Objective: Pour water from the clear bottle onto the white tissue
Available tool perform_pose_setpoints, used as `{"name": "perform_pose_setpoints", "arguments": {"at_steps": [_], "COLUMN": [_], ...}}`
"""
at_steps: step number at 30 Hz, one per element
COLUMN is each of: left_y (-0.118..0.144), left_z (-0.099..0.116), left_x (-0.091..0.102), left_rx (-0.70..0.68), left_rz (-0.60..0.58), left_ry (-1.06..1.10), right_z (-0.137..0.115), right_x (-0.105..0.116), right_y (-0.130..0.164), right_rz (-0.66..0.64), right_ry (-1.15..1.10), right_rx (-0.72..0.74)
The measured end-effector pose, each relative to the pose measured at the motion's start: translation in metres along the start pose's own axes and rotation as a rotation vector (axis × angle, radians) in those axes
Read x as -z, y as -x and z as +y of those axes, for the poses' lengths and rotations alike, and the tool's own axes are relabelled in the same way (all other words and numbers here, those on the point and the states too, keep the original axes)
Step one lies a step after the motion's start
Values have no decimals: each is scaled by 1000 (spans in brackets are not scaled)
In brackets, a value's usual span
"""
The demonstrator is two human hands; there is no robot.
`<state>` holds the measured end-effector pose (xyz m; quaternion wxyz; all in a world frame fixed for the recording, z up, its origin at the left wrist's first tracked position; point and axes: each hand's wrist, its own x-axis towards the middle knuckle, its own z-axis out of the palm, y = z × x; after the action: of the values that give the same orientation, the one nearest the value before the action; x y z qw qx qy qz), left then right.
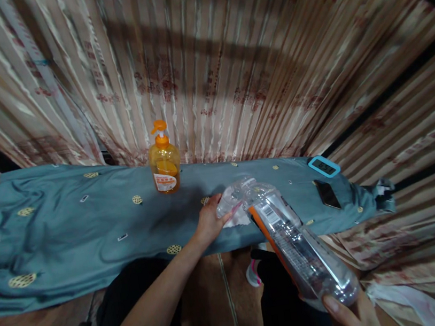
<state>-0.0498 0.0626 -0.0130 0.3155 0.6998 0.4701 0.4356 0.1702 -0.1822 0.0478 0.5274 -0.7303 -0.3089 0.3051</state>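
Note:
My right hand (354,316) grips the base of a clear plastic bottle (297,243) with an orange label, tilted so its neck points away toward the table. My left hand (209,221) reaches to the bottle's mouth and holds a small clear plastic cup or wrapper (231,201) against it. A bit of white cloth or paper (238,219) lies just under that hand. All of this is above the front edge of the table covered in a teal cloth (70,237).
An orange pump bottle of soap (164,162) stands at the back middle of the table. A blue-framed digital clock (324,166) and a dark phone (327,194) lie at the right end. Striped curtains (228,64) hang behind.

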Motion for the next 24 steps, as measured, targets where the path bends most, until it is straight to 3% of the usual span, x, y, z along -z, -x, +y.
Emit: {"name": "perform_pose_setpoints", "arguments": {"at_steps": [11, 18, 24], "left_y": [0, -1, 0], "left_z": [4, 4, 5], "left_x": [4, 3, 3], "left_rx": [-1, 6, 16], "left_rz": [-10, -16, -31], "left_ry": [0, 6, 0], "right_z": [-1, -8, -5], "right_x": [2, -2, -2], "right_y": [1, 2, 1], "right_rz": [-16, 70, 30], "right_ry": [7, 45, 4], "right_rx": [8, 8, -2]}}
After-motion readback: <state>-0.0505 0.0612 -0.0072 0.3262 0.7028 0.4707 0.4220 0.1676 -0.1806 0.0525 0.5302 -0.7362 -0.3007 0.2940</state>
